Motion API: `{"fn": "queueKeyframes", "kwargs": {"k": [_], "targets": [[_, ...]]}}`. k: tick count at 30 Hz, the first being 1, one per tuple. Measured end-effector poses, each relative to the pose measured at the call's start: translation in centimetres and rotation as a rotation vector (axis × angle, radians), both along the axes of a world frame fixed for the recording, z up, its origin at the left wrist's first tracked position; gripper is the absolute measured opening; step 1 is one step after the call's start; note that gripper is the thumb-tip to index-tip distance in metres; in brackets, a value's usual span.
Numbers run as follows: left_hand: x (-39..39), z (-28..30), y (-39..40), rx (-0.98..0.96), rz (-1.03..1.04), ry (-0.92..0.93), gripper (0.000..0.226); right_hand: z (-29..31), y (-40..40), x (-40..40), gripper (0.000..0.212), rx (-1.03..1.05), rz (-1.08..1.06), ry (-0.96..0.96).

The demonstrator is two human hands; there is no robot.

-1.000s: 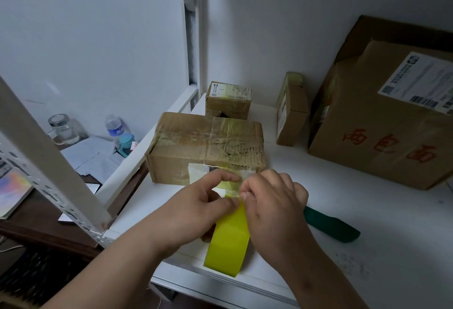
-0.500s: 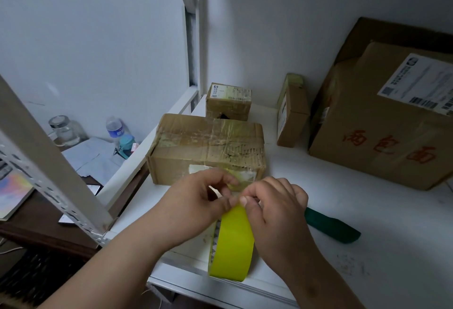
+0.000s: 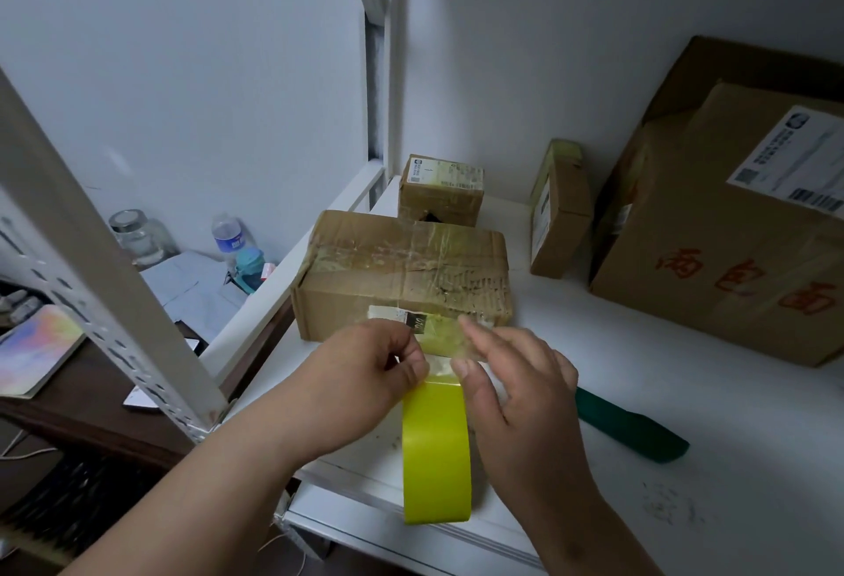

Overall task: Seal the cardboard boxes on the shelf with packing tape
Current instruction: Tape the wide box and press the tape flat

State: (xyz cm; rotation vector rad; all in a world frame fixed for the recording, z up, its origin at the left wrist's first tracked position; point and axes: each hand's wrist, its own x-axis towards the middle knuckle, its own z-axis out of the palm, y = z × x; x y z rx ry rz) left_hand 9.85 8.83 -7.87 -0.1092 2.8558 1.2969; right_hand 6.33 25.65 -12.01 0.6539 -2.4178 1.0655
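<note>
We hold the yellow tape roll on edge at the front lip of the white shelf, toward six o'clock. Our left hand pinches the roll's top with curled fingers; our right hand rests against its right side, fingers spread and fairly straight. Just beyond, at twelve o'clock, lies the taped cardboard box, with a small labelled box behind it. At one o'clock a narrow box stands on end; at two o'clock sits a large carton. A green tool lies at three o'clock, partly hidden by our right hand. A perforated upright crosses at nine o'clock, before a desk with bottles.
</note>
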Motion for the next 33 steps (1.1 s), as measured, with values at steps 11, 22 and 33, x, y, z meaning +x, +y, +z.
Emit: {"fn": "queueKeyframes", "kwargs": {"k": [11, 22, 33], "targets": [[0.7, -3.1, -4.6, 0.638, 0.507, -0.019, 0.025, -2.1, -2.6, 3.5, 0.023, 0.221, 0.31, -0.12], [0.2, -3.6, -4.9, -0.281, 0.46, 0.408, 0.032, -1.6, -2.9, 2.5, 0.04, 0.281, 0.386, 0.037], [-4.7, -3.6, -5.6, -0.385, 0.359, 0.138, 0.09, -1.3, 1.7, -7.7, 0.063, 0.128, 0.158, -0.488]]}}
